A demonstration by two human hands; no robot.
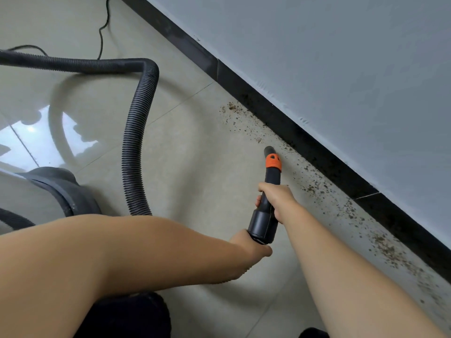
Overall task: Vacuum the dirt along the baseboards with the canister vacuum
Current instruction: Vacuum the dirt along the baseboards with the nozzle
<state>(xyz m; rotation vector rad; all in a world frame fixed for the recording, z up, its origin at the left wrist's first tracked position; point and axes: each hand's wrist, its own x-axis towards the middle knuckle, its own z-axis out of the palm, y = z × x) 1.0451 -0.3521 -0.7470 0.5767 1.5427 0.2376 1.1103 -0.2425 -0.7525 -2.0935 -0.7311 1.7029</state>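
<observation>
A: Item one, nozzle (270,152). Location?

B: Centre right of the frame. Black tube with an orange collar, tip down on the floor (200,152), just beside the baseboard (275,111), inside the band of dirt (314,189).

A: Item two, hands.

B: Right hand (274,198) is wrapped round the nozzle tube below the collar. Left hand (249,242) sits at the lower end of the tube, where the hose (136,132) joins; it appears to grasp that end, though the fingers are mostly hidden behind the cuff.

A: Item three, dirt.

B: Brown crumbs in a strip along the baseboard, running from mid-frame above the tip down to the lower right corner. The strip lies on both sides of the tip.

A: Item four, canister.

B: Canister (58,189) at the left edge, partly cut off. Hose loops up from behind the left forearm and off the upper left. Thin cord (103,28) at upper left.

A: Step in hand?

B: Judged as sweeping the strip, mid-run. Much dirt is left.

A: Next move calls for?

B: Likely a slide of the tip along the baseboard, kept low and close to the edge, with hose slack enough to follow.
</observation>
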